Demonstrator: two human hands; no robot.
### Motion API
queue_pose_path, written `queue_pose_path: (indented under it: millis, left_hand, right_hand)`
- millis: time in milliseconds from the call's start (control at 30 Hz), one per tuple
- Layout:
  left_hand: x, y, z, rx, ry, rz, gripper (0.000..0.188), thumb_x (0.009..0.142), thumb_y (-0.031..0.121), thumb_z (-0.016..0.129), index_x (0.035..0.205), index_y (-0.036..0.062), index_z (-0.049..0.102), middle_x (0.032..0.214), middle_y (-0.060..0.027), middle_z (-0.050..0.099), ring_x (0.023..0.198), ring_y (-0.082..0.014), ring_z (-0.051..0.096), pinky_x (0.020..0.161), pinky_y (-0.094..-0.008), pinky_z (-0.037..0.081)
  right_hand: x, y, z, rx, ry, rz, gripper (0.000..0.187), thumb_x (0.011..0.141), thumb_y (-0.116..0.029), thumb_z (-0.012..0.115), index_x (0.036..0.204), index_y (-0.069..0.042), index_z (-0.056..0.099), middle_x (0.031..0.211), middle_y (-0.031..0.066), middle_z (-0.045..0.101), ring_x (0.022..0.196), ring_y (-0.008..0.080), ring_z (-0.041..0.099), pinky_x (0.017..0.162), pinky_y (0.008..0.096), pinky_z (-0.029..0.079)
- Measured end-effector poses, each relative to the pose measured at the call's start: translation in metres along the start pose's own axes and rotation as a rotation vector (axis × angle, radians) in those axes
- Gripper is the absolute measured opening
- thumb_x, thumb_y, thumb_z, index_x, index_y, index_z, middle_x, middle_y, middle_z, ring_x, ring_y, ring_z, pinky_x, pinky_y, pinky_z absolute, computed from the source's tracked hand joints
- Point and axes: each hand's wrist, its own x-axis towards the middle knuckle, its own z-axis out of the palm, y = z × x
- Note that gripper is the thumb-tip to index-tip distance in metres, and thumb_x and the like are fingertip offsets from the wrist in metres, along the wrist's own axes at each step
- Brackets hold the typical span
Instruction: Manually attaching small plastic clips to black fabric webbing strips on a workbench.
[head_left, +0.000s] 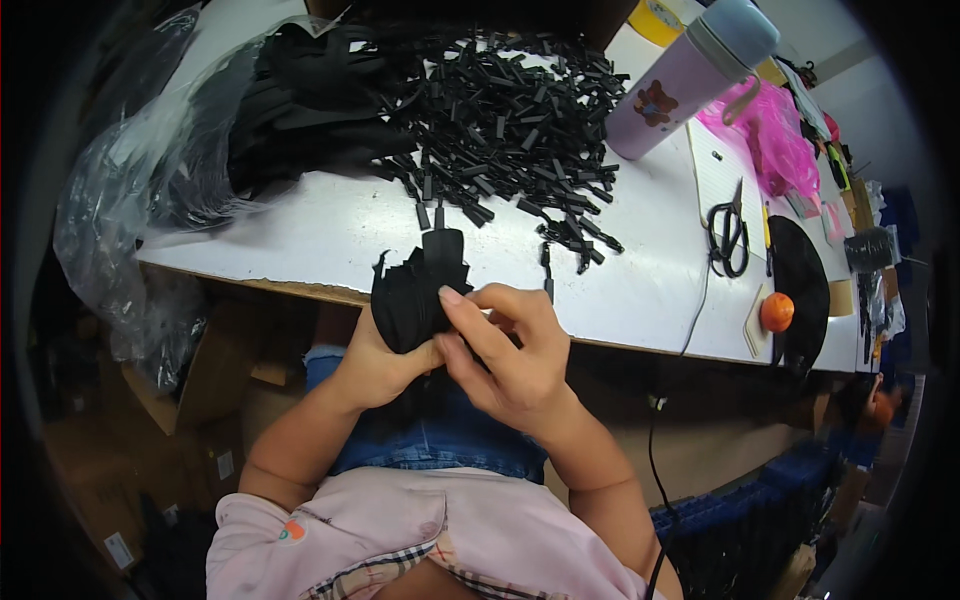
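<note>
A folded bundle of black fabric strips (403,300), which look like zipper tapes, is gripped in my left hand (368,368) just off the table's front edge. One broader strip stands up from its top. My right hand (525,350) is curled against the bundle's right side, a fingertip and the thumb pressing on it. Beyond the hands lies a large heap of small black pieces (500,120), resembling zipper pulls. Some have strayed toward the front edge. Left of the heap, more long black strips (300,115) spill from a clear plastic bag (150,190).
On the white table (620,300), a lilac bottle (665,95) stands right of the heap. Black-handled scissors (728,235), an orange fruit (776,312) and a pink plastic bag (770,135) lie farther right. A cable (653,450) hangs over the front edge. Cardboard boxes (205,440) sit below left.
</note>
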Motion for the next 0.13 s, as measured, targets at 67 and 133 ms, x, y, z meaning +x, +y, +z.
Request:
queue_pose_path:
  millis: [67, 133]
  left_hand:
    - [0.000, 0.005, -0.008, 0.009, -0.070, -0.181, 0.039, 0.072, 0.006, 0.064, 0.108, 0.0023, 0.048, 0.098, -0.0042, 0.054, 0.085, -0.0100, 0.052, 0.070, -0.0214, 0.044]
    - [-0.001, 0.006, -0.008, -0.080, -0.124, -0.225, 0.042, 0.072, 0.006, 0.064, 0.110, 0.0045, 0.047, 0.096, -0.0044, 0.055, 0.086, -0.0134, 0.053, 0.073, -0.0245, 0.044]
  right_hand:
    - [-0.003, 0.004, 0.000, -0.025, 0.012, -0.004, 0.038, 0.058, -0.004, 0.068, 0.094, -0.004, 0.060, 0.080, 0.0081, 0.054, 0.062, 0.0186, 0.049, 0.051, 0.0254, 0.040]
    - [-0.011, 0.009, 0.000, 0.242, 0.040, 0.014, 0.039, 0.059, -0.001, 0.066, 0.097, -0.006, 0.060, 0.082, 0.0072, 0.054, 0.061, 0.0189, 0.049, 0.051, 0.0256, 0.040]
